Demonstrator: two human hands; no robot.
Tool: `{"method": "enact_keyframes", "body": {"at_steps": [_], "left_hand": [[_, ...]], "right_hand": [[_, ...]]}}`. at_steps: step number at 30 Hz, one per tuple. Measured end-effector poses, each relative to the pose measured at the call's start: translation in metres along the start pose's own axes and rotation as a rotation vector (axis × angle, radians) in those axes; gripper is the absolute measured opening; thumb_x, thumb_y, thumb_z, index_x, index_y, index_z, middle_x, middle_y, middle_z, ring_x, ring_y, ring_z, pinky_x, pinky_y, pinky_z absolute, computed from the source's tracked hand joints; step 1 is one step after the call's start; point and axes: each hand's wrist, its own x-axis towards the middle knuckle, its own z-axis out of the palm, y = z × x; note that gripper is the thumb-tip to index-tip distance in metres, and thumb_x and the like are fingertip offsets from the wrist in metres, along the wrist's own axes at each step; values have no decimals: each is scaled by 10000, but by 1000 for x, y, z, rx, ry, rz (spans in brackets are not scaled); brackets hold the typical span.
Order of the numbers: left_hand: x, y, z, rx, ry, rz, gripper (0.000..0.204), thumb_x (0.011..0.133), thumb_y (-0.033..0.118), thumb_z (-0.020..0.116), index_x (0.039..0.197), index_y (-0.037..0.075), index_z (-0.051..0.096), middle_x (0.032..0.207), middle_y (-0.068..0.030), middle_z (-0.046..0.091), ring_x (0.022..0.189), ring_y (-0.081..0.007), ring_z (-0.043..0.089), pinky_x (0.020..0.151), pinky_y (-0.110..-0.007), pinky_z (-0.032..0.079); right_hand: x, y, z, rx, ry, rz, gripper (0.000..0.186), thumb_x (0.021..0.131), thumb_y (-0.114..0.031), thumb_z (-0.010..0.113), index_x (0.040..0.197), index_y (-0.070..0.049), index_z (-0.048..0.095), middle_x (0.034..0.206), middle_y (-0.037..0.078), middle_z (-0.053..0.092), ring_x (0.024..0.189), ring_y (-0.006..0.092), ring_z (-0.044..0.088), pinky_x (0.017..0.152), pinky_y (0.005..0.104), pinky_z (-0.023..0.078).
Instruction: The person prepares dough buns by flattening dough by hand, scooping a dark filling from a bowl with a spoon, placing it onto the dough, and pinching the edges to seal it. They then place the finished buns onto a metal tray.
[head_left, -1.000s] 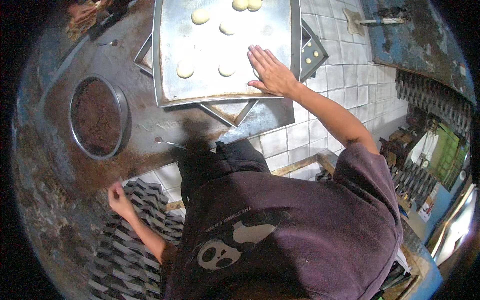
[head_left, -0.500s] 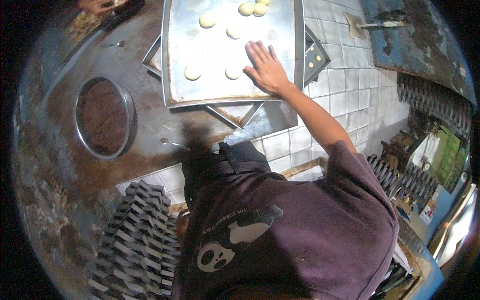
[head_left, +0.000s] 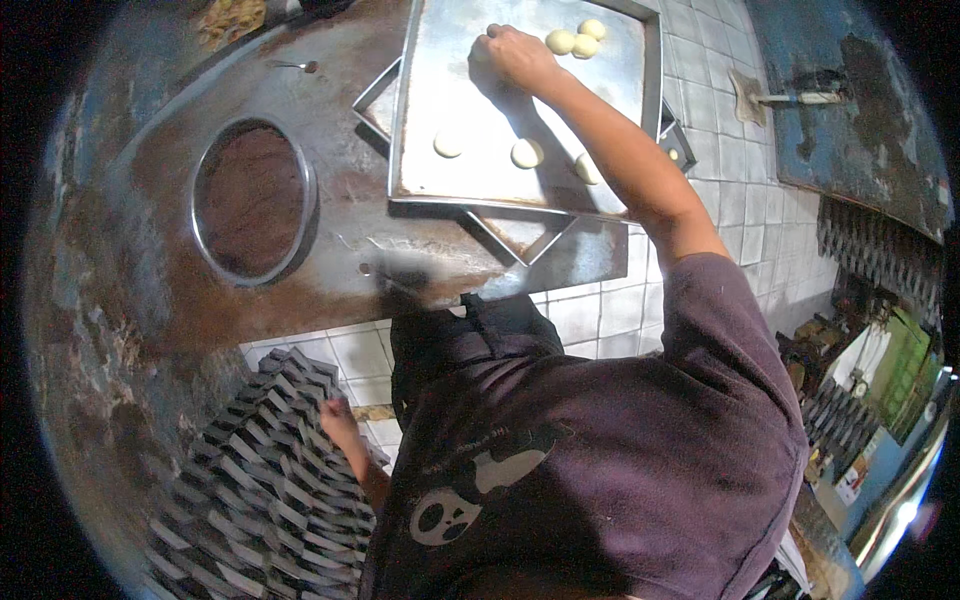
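My right hand (head_left: 520,60) reaches over the far part of a shallow metal tray (head_left: 500,196), its fingers bunched together and pointing down. Whatever lies under or between those fingers is hidden. Several pale, round dough balls rest on the tray. Three of them, one being this dough ball (head_left: 560,41), cluster just right of my hand. Along the near side sit a left ball (head_left: 447,144), a middle ball (head_left: 527,153) and a right ball (head_left: 588,168) partly covered by my forearm. My left hand (head_left: 338,418) hangs low beside my body, its fingers curled, with nothing visible in it.
Another tray (head_left: 520,240) lies turned at an angle beneath the top one. A round pan (head_left: 250,200) of dark brown filling or powder stands left on the worn metal table (head_left: 350,180). One spoon (head_left: 310,67) lies farther back. A slatted grey thing (head_left: 270,470) is at lower left.
My right hand has gone from lying flat at the tray's near right to bunched fingers farther in. A dough ball now shows where it was. My left hand has come into view. The view has shifted.
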Motion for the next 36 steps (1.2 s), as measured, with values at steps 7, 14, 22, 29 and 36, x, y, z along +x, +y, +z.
{"method": "enact_keyframes", "body": {"at_steps": [7, 14, 22, 29, 36], "left_hand": [[118, 198, 4, -829, -295, 87, 344, 1012, 194, 650, 1320, 53, 585, 1174, -108, 687, 966, -209, 680, 842, -353, 559], [132, 427, 24, -1080, -526, 220, 570, 1117, 474, 404, 1196, -33, 654, 1174, -155, 694, 1086, -232, 665, 942, -390, 531], [152, 423, -42, -1395, -178, 407, 510, 1080, 498, 522, 806, 72, 582, 711, 10, 580, 650, -83, 551, 579, -273, 442], [189, 364, -104, -1687, -750, 384, 425, 1054, 498, 563, 1116, 88, 655, 1015, -48, 703, 923, -160, 692, 813, -289, 564], [199, 336, -137, -1660, -564, 267, 336, 1077, 416, 554, 1098, 96, 656, 1034, -30, 710, 920, -131, 691, 800, -283, 572]], "right_hand": [[21, -11, -25, 561, -349, 99, 404, 867, -330, 709, 1104, -7, 755, 973, 156, 758, 875, 257, 734, 833, 392, 584], [-40, -238, -102, 1426, -195, 82, 315, 901, -167, 737, 1150, 25, 718, 951, 38, 733, 891, 99, 663, 815, 271, 535], [-24, -397, -139, 1315, 446, 205, 340, 891, -289, 810, 984, 18, 697, 863, 105, 733, 821, 137, 675, 769, 318, 552], [12, -459, -161, 1677, 485, 205, 259, 897, -222, 830, 807, -16, 701, 795, 67, 749, 707, 86, 665, 629, 249, 526], [25, -505, -166, 1637, 406, 193, 325, 1002, -286, 716, 865, 8, 741, 782, 28, 725, 677, 58, 621, 601, 232, 496]]}}
